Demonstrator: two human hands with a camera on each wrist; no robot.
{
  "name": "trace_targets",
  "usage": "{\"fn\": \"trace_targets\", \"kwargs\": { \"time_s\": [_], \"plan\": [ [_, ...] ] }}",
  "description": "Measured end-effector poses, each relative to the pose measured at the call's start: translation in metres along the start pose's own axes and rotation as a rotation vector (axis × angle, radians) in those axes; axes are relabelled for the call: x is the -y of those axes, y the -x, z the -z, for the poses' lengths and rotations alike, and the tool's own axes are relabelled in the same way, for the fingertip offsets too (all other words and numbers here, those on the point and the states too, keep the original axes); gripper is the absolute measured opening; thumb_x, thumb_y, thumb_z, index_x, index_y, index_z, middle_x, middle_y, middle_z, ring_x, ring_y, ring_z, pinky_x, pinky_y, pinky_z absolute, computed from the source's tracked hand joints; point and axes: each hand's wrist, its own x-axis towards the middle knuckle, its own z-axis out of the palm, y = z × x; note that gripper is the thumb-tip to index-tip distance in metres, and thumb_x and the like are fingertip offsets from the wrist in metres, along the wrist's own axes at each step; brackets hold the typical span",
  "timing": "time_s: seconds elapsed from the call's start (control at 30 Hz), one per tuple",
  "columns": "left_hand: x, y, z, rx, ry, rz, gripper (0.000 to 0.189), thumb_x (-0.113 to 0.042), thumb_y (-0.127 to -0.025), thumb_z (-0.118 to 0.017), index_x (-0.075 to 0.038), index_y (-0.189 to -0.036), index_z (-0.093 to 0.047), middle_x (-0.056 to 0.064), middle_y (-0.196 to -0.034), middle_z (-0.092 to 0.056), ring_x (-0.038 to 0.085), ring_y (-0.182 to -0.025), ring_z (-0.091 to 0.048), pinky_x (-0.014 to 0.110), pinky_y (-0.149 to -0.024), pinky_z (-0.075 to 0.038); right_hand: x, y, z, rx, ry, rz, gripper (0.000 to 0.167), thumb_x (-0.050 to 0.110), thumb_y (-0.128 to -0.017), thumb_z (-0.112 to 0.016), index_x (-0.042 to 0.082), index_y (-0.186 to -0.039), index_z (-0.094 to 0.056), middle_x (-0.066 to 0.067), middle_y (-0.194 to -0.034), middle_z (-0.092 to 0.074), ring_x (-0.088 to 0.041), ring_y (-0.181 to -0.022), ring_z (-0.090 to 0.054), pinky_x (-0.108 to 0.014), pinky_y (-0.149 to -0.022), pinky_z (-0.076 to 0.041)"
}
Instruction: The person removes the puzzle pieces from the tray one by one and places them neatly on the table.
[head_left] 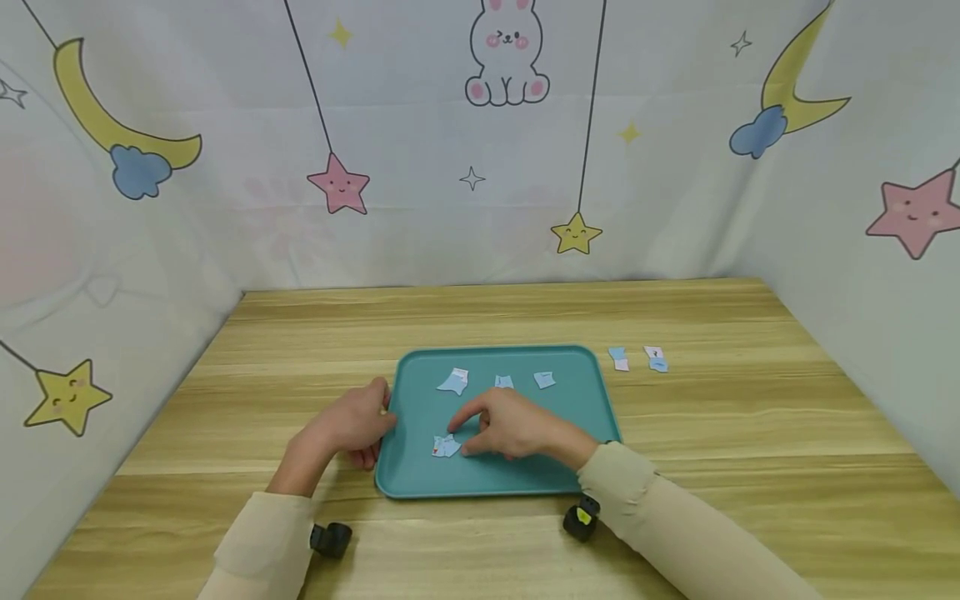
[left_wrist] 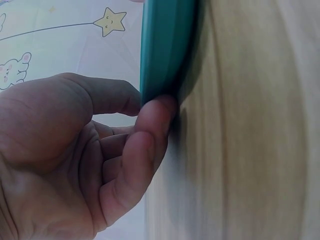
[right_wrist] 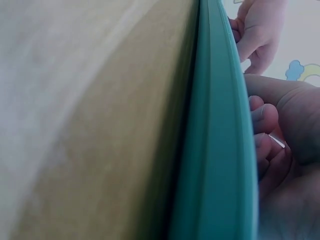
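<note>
My left hand (head_left: 358, 423) grips the left side of a teal tray (head_left: 525, 492). In the left wrist view the thumb meets the rim and the fingers (left_wrist: 155, 120) curl beneath it. Inside the tray, my right hand (head_left: 513, 423) reaches over from the right with its thumb and index finger at a cluster of small light-blue picture pieces (head_left: 446, 447). The two fingertips pinch the cluster's right-hand piece by its edges. The right wrist view shows the remaining fingers (right_wrist: 265, 117) curled, while the tray wall hides the pieces.
Behind the right hand, more pieces lie in the tray: one at left (head_left: 454, 382), one in the middle (head_left: 503, 382) and one at right (head_left: 544, 380). Two pieces, a nearer one (head_left: 618, 358) and a farther one (head_left: 656, 359), lie on the wooden table (head_left: 750, 467) beyond the tray's right side.
</note>
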Motion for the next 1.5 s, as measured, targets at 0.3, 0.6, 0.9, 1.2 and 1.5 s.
{"fn": "trace_targets", "kwargs": {
  "time_s": [0.3, 0.6, 0.9, 1.2, 1.5],
  "plan": [
    [0.0, 0.0, -0.001, -0.001, -0.007, 0.012, 0.008, -0.008, -0.105, -0.051, -0.002, -0.107, -0.046, 0.014, -0.061, -0.063, 0.019, -0.045, -0.062, 0.032, -0.045, -0.057, 0.004, -0.001, -0.002, -0.014, 0.012, -0.037, 0.025, 0.012, -0.093, -0.081, 0.02, -0.117, -0.081, 0.002, -0.049, -0.047, -0.012, -0.038, -0.046, -0.023, -0.043, -0.041],
    [-0.002, 0.002, -0.001, -0.001, -0.006, 0.018, 0.008, -0.008, -0.105, -0.051, -0.002, -0.106, -0.047, 0.014, -0.061, -0.063, 0.019, -0.046, -0.063, 0.032, -0.045, -0.057, 0.004, -0.002, -0.003, -0.024, 0.016, -0.025, 0.022, 0.011, -0.092, -0.081, 0.019, -0.113, -0.082, 0.003, -0.049, -0.05, -0.011, -0.041, -0.046, -0.022, -0.044, -0.04],
    [-0.002, 0.001, 0.0, -0.001, -0.001, 0.016, 0.007, -0.008, -0.105, -0.051, -0.002, -0.107, -0.047, 0.014, -0.062, -0.063, 0.019, -0.046, -0.062, 0.032, -0.045, -0.057, 0.002, -0.004, -0.004, -0.048, 0.099, 0.044, 0.016, 0.014, -0.091, -0.083, 0.018, -0.107, -0.082, 0.007, -0.057, -0.052, -0.006, -0.053, -0.045, -0.02, -0.052, -0.036],
    [-0.001, 0.001, -0.001, -0.004, -0.001, 0.013, 0.007, -0.008, -0.105, -0.051, -0.002, -0.106, -0.047, 0.014, -0.061, -0.063, 0.019, -0.045, -0.062, 0.032, -0.044, -0.056, -0.003, -0.001, -0.003, -0.049, 0.048, 0.085, 0.014, 0.013, -0.091, -0.082, 0.014, -0.105, -0.081, 0.008, -0.054, -0.049, -0.005, -0.051, -0.042, -0.02, -0.051, -0.033],
    [0.0, 0.001, -0.001, -0.009, 0.001, 0.003, 0.007, -0.007, -0.103, -0.051, -0.002, -0.106, -0.047, 0.014, -0.06, -0.063, 0.019, -0.044, -0.063, 0.032, -0.043, -0.056, -0.008, 0.006, 0.005, -0.088, 0.005, 0.055, 0.015, 0.014, -0.092, -0.08, 0.01, -0.107, -0.08, 0.007, -0.055, -0.048, -0.007, -0.05, -0.041, -0.021, -0.052, -0.034]
  ]
}}
